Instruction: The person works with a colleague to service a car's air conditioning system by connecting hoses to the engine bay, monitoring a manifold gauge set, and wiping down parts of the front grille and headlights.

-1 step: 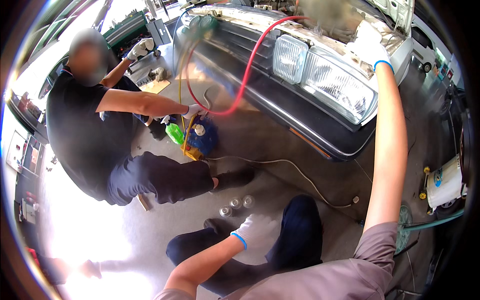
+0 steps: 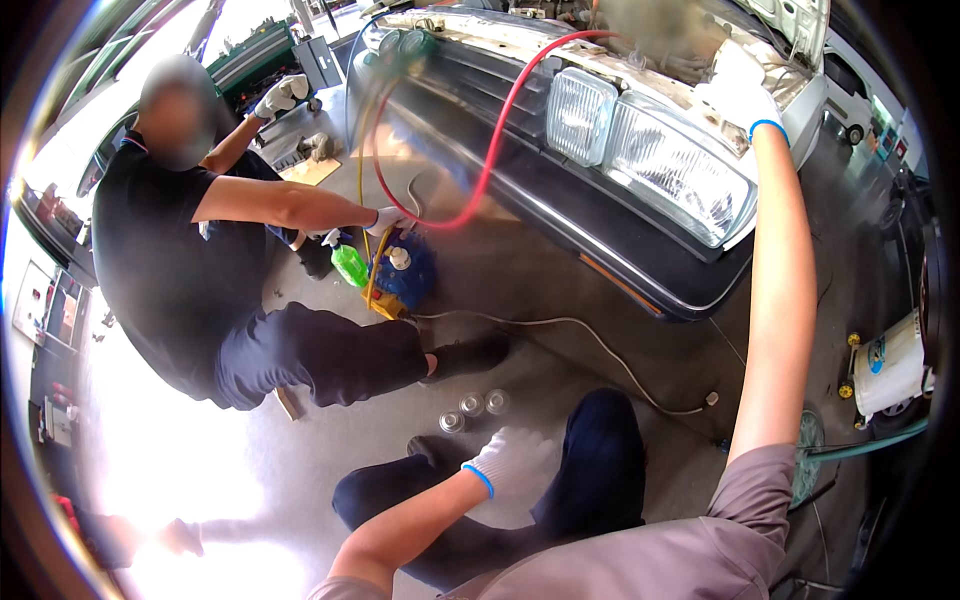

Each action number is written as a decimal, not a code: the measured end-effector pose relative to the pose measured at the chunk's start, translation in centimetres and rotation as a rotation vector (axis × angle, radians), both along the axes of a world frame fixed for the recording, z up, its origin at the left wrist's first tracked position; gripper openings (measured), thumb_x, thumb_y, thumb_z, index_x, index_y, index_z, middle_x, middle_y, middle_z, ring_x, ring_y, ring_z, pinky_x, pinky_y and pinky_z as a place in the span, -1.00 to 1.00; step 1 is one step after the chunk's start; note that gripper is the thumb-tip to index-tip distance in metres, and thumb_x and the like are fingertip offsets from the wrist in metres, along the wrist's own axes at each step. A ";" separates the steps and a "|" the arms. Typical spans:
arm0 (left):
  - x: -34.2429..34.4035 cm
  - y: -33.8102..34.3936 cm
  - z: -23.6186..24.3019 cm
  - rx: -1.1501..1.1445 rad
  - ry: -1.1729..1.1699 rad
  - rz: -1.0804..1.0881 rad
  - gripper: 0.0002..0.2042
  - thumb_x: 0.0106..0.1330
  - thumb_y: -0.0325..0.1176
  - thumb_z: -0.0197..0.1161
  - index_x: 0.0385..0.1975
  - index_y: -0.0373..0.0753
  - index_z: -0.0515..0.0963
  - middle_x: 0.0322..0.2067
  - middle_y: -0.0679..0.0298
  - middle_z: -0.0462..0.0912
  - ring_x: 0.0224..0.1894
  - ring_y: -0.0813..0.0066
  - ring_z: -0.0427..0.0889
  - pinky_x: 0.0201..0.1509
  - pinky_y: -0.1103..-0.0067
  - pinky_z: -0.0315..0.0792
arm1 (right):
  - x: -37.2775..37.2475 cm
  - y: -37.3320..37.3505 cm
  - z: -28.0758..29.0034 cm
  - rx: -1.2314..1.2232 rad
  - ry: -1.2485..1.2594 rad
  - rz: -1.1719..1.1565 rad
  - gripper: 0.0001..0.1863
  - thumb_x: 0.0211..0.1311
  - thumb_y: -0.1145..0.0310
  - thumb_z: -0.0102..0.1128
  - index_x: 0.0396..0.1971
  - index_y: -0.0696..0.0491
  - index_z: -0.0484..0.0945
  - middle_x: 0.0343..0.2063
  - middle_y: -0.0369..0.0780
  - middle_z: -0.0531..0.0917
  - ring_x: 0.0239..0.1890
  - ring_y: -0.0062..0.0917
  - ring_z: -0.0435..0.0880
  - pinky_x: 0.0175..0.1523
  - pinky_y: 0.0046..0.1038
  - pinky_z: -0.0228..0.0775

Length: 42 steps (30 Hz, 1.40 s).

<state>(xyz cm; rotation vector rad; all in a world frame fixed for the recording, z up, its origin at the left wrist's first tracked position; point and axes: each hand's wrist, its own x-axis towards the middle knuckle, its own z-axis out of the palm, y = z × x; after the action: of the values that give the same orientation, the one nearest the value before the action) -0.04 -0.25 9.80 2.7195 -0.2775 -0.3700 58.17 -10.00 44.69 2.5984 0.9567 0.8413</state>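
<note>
My left hand (image 2: pixel 512 462), in a white knit glove with a blue cuff, is held low between my bent knees. Its fingers blur together, and nothing shows in it. My right hand (image 2: pixel 742 92), gloved the same way, reaches up to the car's front edge above the headlight (image 2: pixel 672 180). Glare washes out its fingers, so their grip cannot be made out. Several small clear-and-silver cans (image 2: pixel 471 405) stand on the floor just beyond my left hand. A red hose (image 2: pixel 495 140) loops from the engine bay down past the black bumper (image 2: pixel 640 245).
At left a crouching co-worker (image 2: pixel 170 250) has one gloved hand on a blue-and-yellow pump-like machine (image 2: pixel 405 270). A green spray bottle (image 2: pixel 348 262) stands beside it. A pale cord (image 2: pixel 590 335) runs across the floor to a plug. A white drum (image 2: pixel 890 370) is at the right.
</note>
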 end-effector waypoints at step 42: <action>-0.1 -0.1 0.3 -0.017 -0.059 0.031 -0.58 0.27 -0.07 0.45 -0.03 -0.22 0.61 -0.16 0.07 0.73 -0.03 -0.03 0.78 0.04 0.12 0.63 | 1.1 0.2 0.3 0.179 -0.010 0.028 -0.38 0.21 0.12 0.62 0.11 0.25 0.65 -0.05 0.17 0.78 0.09 0.05 0.80 0.27 -0.03 0.66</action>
<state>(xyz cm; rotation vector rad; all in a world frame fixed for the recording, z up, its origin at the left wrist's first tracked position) -0.13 -0.38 10.11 2.7180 -0.2535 -0.2787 59.24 -9.79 44.99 2.7327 0.9571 0.9880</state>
